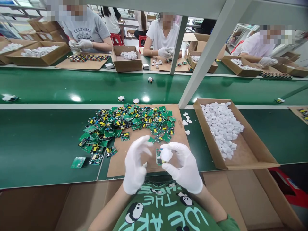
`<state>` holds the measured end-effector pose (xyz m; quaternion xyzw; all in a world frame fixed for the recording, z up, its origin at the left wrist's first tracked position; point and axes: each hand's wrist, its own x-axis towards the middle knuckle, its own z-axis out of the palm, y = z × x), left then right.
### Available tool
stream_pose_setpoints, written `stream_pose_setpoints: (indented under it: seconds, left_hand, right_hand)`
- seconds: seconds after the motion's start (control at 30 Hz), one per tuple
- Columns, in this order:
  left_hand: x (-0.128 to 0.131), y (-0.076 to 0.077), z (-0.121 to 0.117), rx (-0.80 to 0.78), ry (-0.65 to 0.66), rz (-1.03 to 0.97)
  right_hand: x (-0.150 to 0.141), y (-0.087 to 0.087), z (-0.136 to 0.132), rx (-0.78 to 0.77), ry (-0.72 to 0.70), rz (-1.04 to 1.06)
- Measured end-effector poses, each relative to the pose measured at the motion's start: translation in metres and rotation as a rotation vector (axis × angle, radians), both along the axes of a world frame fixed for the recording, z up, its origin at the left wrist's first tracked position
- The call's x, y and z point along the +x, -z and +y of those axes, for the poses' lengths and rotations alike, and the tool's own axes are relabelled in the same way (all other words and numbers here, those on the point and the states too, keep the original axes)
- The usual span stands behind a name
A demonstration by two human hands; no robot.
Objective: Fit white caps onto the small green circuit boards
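Observation:
Between the thumb and fingers of my gloved right hand [184, 163] is a small green circuit board [158, 156] with a round white piece [166, 155] on its face. My gloved left hand [137, 163] is just left of it, fingers curved and apart, not touching the board. Beyond both hands lies a heap of green circuit boards [137, 122] with yellow and black parts, spread over a cardboard sheet [144, 159] and the green table. A few white pieces [187, 120] lie beside the sheet's right edge.
A cardboard box [255, 157] of white pieces stands to my right. Past the table runs a green conveyor belt [101, 86] carrying a few boards. A slanted metal post [207, 61] rises at its near edge. Several gloved co-workers sit across, with boxes before them.

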<state>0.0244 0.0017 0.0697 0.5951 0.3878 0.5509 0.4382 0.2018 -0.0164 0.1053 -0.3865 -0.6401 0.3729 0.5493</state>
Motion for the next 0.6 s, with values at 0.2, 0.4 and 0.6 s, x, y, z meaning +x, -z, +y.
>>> stream_pose_setpoints:
  seconds: [0.2,0.4,0.6]
  left_hand:
    - [0.001,-0.039,0.004,-0.627,0.603,-0.061]
    - [0.004,-0.040,0.000,-0.583,0.620,-0.153]
    - [0.012,-0.038,-0.009,-0.612,0.564,-0.219]
  right_hand:
    - [0.016,-0.014,0.007,0.332,-0.057,-0.518]
    - [0.012,0.003,0.016,0.500,-0.086,-0.350]
    - [0.007,0.015,0.018,0.661,-0.033,-0.331]
